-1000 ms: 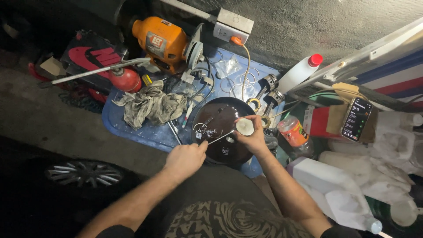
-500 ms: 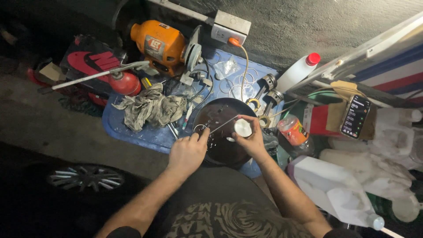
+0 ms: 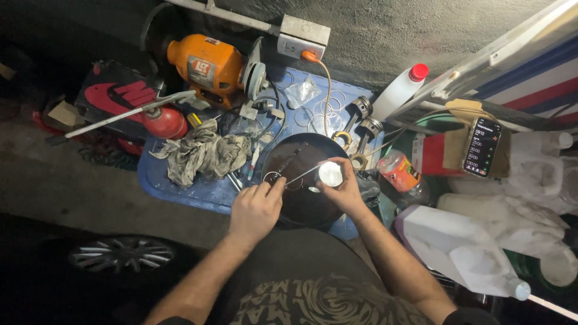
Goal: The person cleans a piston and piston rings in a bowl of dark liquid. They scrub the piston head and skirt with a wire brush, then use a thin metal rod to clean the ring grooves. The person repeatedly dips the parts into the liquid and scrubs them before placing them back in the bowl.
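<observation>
We see the left hand (image 3: 256, 207) closed, its fingers pinching one end of a thin metal tool (image 3: 299, 175) that reaches to the right, over a dark round pan (image 3: 307, 204). The right hand (image 3: 344, 188) is closed around a small white round container (image 3: 330, 173), with the thumb and the fingers at its sides, and the far tip of the tool touches the container or comes just beside it; we cannot tell which. Both hands are above the pan, near to each other but apart. A thin wire ring (image 3: 272, 177) lies in the pan just beside the left fingers.

The pan stands on a blue tray (image 3: 180, 189). On the left part of the tray lies a crumpled grey rag (image 3: 201, 153). Behind the rag is an orange bench grinder (image 3: 214, 66), and to the left of it a red torch (image 3: 164, 120) with a long thin pipe. Behind the pan we see two pistons (image 3: 361, 120) with their rods, and near them a white bottle with a red cap (image 3: 400, 90) leaning on the wall. To the right of the pan stands a small orange container (image 3: 397, 171), then a phone (image 3: 484, 147) with a lit screen. A big white plastic jug (image 3: 460, 250) lies at the right, just beside the right forearm.
</observation>
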